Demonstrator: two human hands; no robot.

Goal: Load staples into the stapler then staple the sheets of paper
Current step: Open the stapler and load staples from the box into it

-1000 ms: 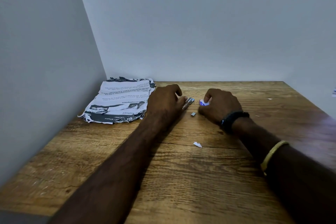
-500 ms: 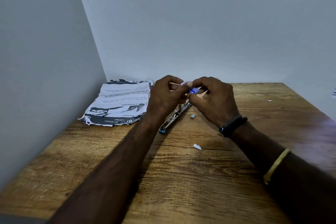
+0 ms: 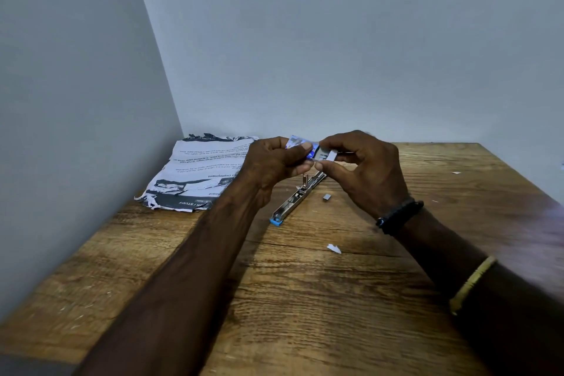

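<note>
A small blue and white staple box (image 3: 297, 142) is held above the table between both hands. My left hand (image 3: 271, 166) pinches its sleeve, and my right hand (image 3: 363, 171) pulls the inner tray (image 3: 326, 156) out to the right. Below them the metal stapler (image 3: 297, 197) lies opened out flat on the wooden table (image 3: 305, 299), its blue end toward me. A short strip of staples (image 3: 327, 197) lies loose just right of the stapler. The printed sheets of paper (image 3: 198, 174), crumpled and torn at the edges, sit at the back left corner.
White walls close in the table at the left and back. A small white paper scrap (image 3: 334, 248) lies near the middle of the table, and tinier scraps (image 3: 456, 173) dot the right side.
Both hands have risen from the table with the staple box, uncovering the opened stapler. The inner tray now slides out to the right from the sleeve.
</note>
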